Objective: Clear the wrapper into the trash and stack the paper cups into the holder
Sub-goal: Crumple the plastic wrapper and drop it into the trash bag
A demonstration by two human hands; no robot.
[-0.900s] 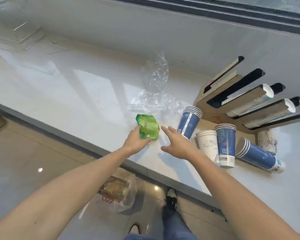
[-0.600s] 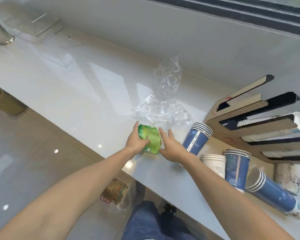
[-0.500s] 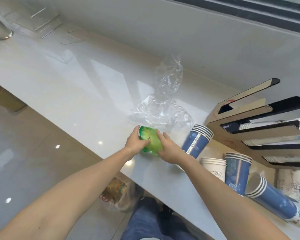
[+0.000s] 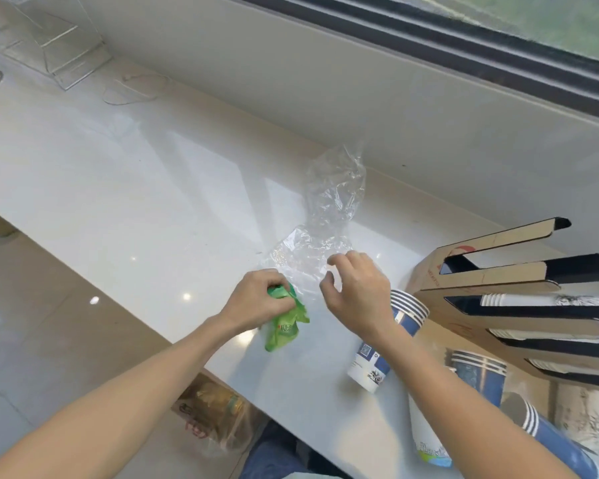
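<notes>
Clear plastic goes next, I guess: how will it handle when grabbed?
The clear plastic wrap looks thin and crumpled, so it is probably floppy and very light. It will likely crush under the right hand and may trail loosely.

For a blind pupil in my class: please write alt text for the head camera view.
Seen from above, the left hand grips a crumpled green wrapper over a white counter, while the open right hand reaches for clear plastic film. To the right, blue paper cups lie beside a cardboard cup holder.
</notes>
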